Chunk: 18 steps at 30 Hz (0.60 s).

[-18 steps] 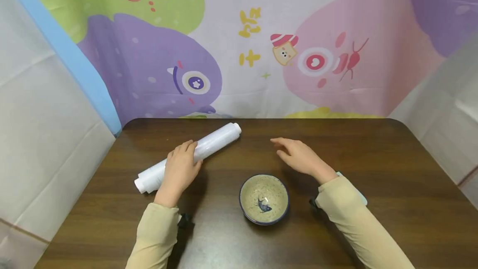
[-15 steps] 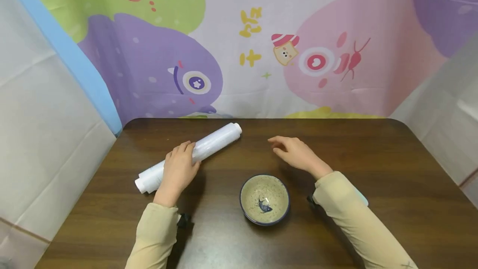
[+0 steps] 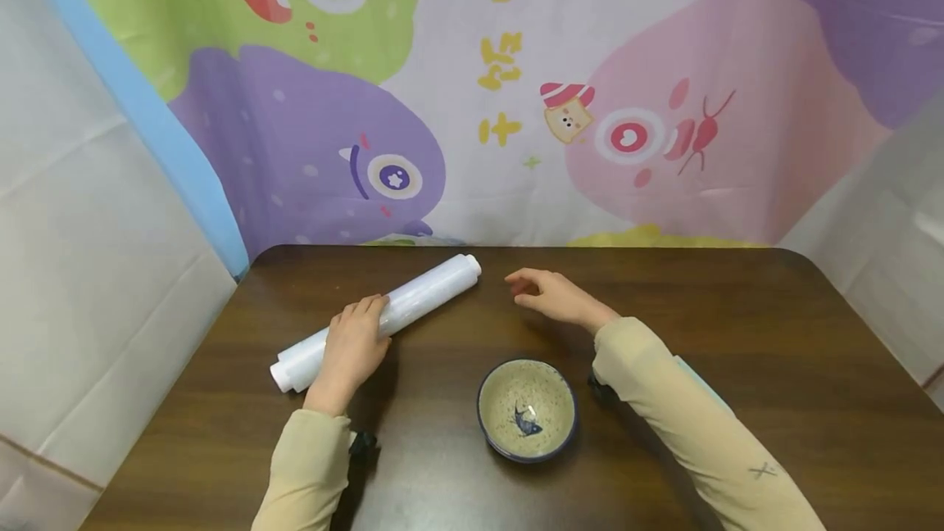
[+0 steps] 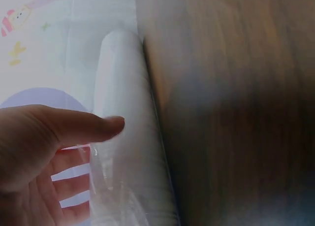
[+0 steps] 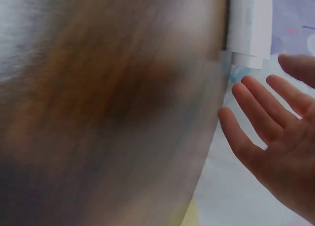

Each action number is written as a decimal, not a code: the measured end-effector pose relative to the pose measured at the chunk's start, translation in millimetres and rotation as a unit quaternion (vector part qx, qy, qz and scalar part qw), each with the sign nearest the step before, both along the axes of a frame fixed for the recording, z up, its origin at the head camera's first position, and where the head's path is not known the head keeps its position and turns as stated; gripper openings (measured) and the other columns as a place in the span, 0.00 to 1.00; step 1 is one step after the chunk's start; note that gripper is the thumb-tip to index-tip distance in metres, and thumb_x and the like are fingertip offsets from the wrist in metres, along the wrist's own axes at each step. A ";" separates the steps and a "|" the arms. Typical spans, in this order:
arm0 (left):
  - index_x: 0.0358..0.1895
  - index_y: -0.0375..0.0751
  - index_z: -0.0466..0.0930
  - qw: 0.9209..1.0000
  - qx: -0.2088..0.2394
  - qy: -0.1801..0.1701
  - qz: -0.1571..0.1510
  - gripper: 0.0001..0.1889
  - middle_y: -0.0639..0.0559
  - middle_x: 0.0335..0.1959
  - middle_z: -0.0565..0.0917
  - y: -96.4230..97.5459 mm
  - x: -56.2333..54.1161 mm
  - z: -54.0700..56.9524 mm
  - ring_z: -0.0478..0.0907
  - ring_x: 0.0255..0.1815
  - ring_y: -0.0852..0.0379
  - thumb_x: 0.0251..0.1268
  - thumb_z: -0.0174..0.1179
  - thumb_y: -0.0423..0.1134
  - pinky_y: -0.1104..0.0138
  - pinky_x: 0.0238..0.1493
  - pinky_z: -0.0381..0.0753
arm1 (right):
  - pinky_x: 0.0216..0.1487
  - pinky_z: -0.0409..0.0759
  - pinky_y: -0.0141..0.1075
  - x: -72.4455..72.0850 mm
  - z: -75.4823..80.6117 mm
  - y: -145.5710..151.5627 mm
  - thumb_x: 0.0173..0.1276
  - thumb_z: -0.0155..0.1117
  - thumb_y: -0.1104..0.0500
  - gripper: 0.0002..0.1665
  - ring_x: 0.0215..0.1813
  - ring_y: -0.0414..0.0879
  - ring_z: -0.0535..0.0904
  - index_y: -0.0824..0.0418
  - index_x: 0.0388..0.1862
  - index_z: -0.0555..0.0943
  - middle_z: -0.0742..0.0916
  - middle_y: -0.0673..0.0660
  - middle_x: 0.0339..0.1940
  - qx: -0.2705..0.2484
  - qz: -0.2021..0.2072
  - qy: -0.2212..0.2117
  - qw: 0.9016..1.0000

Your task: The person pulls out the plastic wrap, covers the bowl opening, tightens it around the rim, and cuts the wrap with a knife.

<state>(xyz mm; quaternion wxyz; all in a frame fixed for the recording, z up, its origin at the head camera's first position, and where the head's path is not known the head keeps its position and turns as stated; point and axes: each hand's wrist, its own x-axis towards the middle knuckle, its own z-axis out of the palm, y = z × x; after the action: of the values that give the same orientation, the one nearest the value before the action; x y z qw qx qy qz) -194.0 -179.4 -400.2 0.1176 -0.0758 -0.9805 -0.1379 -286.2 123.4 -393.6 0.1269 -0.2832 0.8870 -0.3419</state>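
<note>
A roll of cling film [image 3: 428, 293] lies slantwise on the left half of the table, white core ends showing. My left hand [image 3: 352, 351] holds it around the middle. In the left wrist view the thumb [image 4: 106, 129] lies over the film while the fingers pass behind the roll. My right hand [image 3: 556, 295] hovers over the table, to the right of the roll's far end, fingers loosely bent and holding nothing. The right wrist view shows its fingers [image 5: 261, 108] spread, with the roll's end beyond them. A speckled bowl [image 3: 527, 379] with a blue fish inside sits between the forearms.
Part of a flat light-blue object [image 3: 704, 383] shows behind the right sleeve. The dark wooden table [image 3: 796, 334] ends at a patterned cloth [image 3: 501, 203] at the back, and pale cloth hangs on both sides.
My right hand has moved left, closer to the roll's far end. The left hand stays on the roll. The head view has shifted slightly upward.
</note>
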 end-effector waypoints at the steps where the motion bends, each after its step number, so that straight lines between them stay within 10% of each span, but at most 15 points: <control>1: 0.59 0.33 0.68 1.000 0.001 0.002 -0.001 0.31 0.38 0.59 0.72 -1.2 0.4 -1.1 0.68 0.57 0.37 0.47 0.64 0.28 0.45 0.54 0.65 | 0.58 0.70 0.47 -1.8 0.1 -2.9 0.68 0.53 0.59 0.26 0.59 0.53 0.72 0.63 0.64 0.65 0.77 0.62 0.57 0.005 0.004 -0.013 1.000; 10: 0.57 0.34 0.70 1.000 0.011 0.023 -0.013 0.29 0.37 0.56 0.73 -5.7 -2.8 -6.5 0.69 0.53 0.34 0.44 0.52 0.17 0.45 0.48 0.68 | 0.66 0.59 0.49 -12.7 4.3 -22.6 0.68 0.52 0.57 0.37 0.70 0.57 0.56 0.64 0.70 0.50 0.60 0.63 0.70 0.036 0.037 -0.090 0.995; 18: 0.58 0.35 0.67 1.000 -0.014 0.015 -0.009 0.34 0.34 0.48 0.75 -5.4 -5.6 -5.4 0.70 0.49 0.34 0.41 0.67 0.24 0.47 0.45 0.67 | 0.68 0.54 0.48 -14.4 -1.2 -30.0 0.69 0.49 0.59 0.39 0.72 0.57 0.51 0.66 0.71 0.43 0.54 0.64 0.72 0.053 0.061 -0.138 0.987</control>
<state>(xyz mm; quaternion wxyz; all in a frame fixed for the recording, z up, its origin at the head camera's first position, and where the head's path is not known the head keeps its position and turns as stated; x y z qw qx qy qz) -199.5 -184.9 -405.6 0.1303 -0.0882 -0.9797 -0.1239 -300.6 93.4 -394.8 0.2834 -0.2795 0.8592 -0.3215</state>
